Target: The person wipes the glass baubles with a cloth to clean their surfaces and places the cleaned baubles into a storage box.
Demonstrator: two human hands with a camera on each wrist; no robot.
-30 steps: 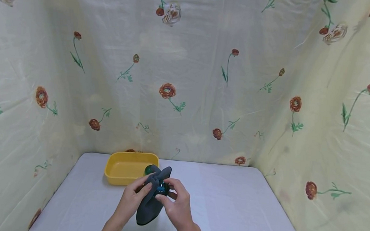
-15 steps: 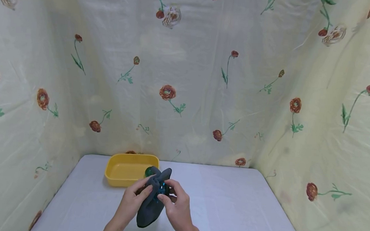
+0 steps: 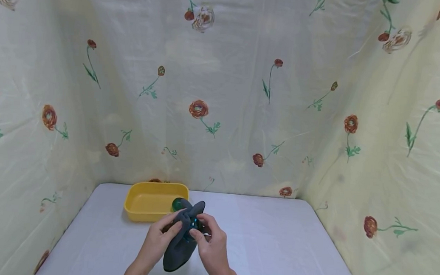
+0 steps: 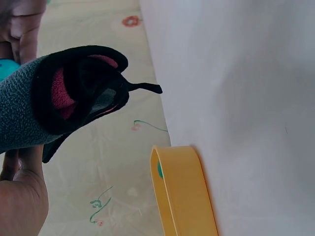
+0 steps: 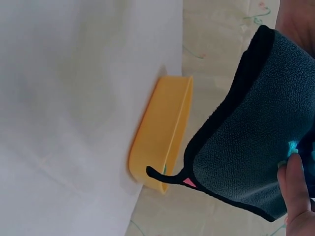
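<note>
A dark grey cleaning cloth (image 3: pixel 179 252) with black edging is bunched between the two hands in the head view. Its pink inner side and thin hanging loop show in the left wrist view. My left hand (image 3: pixel 157 237) grips the cloth from the left, thumb on its front. A shiny blue ball (image 3: pixel 194 224) is pressed against the cloth's right side, partly hidden by fingers. Thumb and fingers of my right hand (image 3: pixel 212 241) pinch this ball. In the right wrist view the cloth (image 5: pixel 251 128) covers most of the ball, leaving a bright blue patch.
Behind the hands, at the table's back left, stands a yellow tray (image 3: pixel 132 214). A green ball (image 3: pixel 177 204) sits in its right corner, partly hidden by the cloth. Flowered curtains (image 3: pixel 231 78) surround the white table (image 3: pixel 281 244) at the back and sides.
The right thumb and fingers have shifted slightly on the blue ball, and less of it shows now. The cloth has moved a little down and right. The left hand keeps its grip.
</note>
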